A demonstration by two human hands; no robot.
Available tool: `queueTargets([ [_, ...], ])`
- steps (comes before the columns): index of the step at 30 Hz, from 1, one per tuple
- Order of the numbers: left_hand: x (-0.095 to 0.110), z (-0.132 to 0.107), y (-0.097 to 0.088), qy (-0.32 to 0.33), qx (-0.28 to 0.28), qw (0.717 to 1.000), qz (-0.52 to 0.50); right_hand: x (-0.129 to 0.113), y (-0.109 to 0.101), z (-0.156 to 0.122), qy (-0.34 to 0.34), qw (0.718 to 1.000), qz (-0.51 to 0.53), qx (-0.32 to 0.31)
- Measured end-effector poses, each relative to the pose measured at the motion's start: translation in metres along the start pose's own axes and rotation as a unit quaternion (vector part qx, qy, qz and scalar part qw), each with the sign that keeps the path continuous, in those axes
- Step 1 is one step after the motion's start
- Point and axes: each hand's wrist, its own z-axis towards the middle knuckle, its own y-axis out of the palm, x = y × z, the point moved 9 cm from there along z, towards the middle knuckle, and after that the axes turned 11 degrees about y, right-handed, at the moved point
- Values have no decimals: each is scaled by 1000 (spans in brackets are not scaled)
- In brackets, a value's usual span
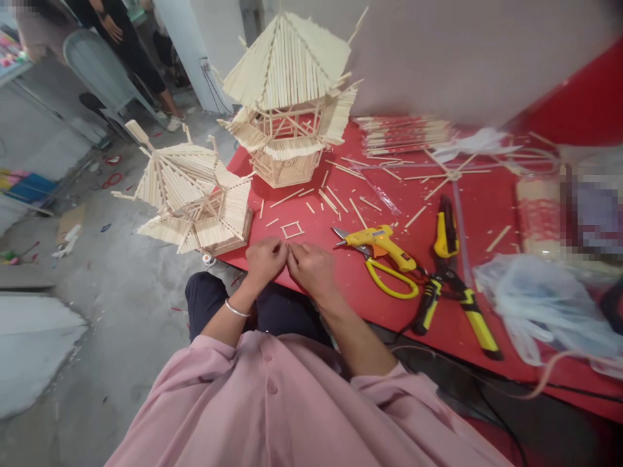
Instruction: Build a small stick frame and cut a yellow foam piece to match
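Observation:
My left hand (pixel 264 259) and my right hand (pixel 311 267) meet knuckle to knuckle over the near edge of the red table (pixel 487 214). Both have their fingers curled in a pinch. What they pinch is too small to make out, perhaps a thin stick. Just beyond the fingertips lies a small square frame of sticks (pixel 292 229). A tall stick pagoda (pixel 289 97) stands at the table's far corner. A second stick pagoda (pixel 192 198) lies tipped at the left edge.
A yellow glue gun (pixel 382 243) rests on yellow scissors (pixel 389 279) to the right of my hands, with yellow-handled cutters (pixel 445 272) beyond. Loose sticks, a stick bundle (pixel 403 133) and plastic bags (pixel 540 305) lie around. Another person stands far left by a chair (pixel 102 71).

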Motion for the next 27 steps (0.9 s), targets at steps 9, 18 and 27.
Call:
queueTargets([
  [9, -1, -1, -3, 0, 3, 1000, -12, -5, 2, -3, -6, 1000, 8, -19],
  [18, -4, 0, 1, -9, 5, 1000, -27, -5, 12, 0, -4, 999, -8, -45],
  [27, -8, 5, 3, -34, 7, 998, -46, -1, 18, 6, 2, 998, -2, -63],
])
